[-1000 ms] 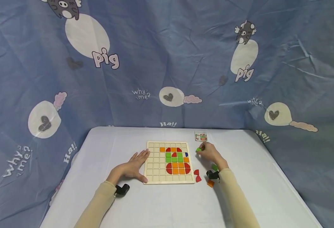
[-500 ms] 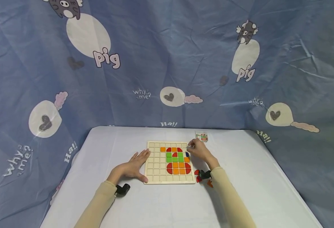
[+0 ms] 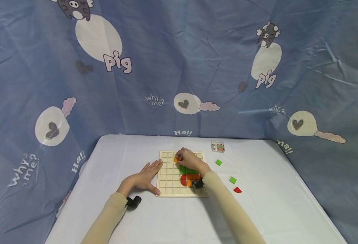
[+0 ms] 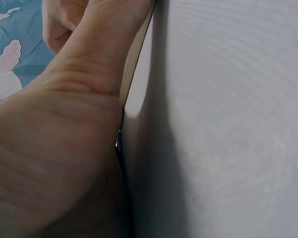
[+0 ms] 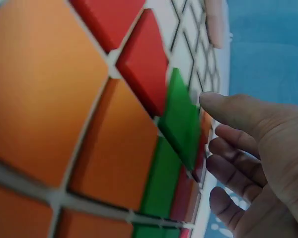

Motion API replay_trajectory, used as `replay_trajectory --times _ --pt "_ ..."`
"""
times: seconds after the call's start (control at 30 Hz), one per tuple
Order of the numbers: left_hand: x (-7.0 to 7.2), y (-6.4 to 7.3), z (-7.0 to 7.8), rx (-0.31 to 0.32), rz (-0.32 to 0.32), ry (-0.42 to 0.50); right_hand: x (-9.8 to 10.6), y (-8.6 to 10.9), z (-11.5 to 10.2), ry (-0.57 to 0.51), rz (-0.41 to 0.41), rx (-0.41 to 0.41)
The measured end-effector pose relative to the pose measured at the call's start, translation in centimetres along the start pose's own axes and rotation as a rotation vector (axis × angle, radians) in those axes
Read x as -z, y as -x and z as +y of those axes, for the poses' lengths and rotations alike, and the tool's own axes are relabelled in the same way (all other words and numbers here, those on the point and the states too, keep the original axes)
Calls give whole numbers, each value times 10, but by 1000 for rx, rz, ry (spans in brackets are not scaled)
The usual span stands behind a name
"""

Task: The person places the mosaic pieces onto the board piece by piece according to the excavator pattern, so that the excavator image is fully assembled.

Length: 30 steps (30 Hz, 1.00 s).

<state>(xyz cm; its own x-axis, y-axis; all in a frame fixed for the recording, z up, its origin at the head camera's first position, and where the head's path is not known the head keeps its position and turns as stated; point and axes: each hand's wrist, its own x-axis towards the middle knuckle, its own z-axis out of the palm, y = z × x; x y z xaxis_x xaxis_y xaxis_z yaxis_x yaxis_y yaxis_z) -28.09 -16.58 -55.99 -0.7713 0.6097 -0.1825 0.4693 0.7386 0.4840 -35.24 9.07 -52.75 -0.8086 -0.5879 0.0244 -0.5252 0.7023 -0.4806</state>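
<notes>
My left hand (image 3: 143, 177) rests with spread fingers along the left edge of a wooden grid board (image 3: 168, 183); in the left wrist view its thumb base (image 4: 64, 144) covers most of the board. Over the board's upper part reaches my right hand (image 3: 189, 159), thumb and index finger on either side of an orange square tile (image 3: 175, 159). The right wrist view shows that thumb (image 5: 233, 109) apart from the bent fingers, with nothing visible between them. A green tile (image 5: 176, 119) and red tile (image 5: 146, 64) lie in the grid below. My right hand and forearm hide several tiles.
Right of the board lie two loose green tiles, one farther back (image 3: 218, 162), and a red quarter-round tile (image 3: 237, 190). A small pattern card (image 3: 217, 146) lies near the table's back edge. A blue printed cloth (image 3: 221, 67) hangs behind the white table.
My right hand, earlier at a green tile right of the board, has moved left across the board to the orange tile. That green tile now lies on the table. The left hand stays put.
</notes>
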Motion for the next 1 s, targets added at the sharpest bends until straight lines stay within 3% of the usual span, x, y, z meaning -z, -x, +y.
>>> replay_trajectory --times 0.4,1.0 --pt "-1 0 0 -24 11 20 -6 -11 -1 41 13 -26" --pt "0 0 3 -14 2 13 1 -12 4 -42 -56 -97"
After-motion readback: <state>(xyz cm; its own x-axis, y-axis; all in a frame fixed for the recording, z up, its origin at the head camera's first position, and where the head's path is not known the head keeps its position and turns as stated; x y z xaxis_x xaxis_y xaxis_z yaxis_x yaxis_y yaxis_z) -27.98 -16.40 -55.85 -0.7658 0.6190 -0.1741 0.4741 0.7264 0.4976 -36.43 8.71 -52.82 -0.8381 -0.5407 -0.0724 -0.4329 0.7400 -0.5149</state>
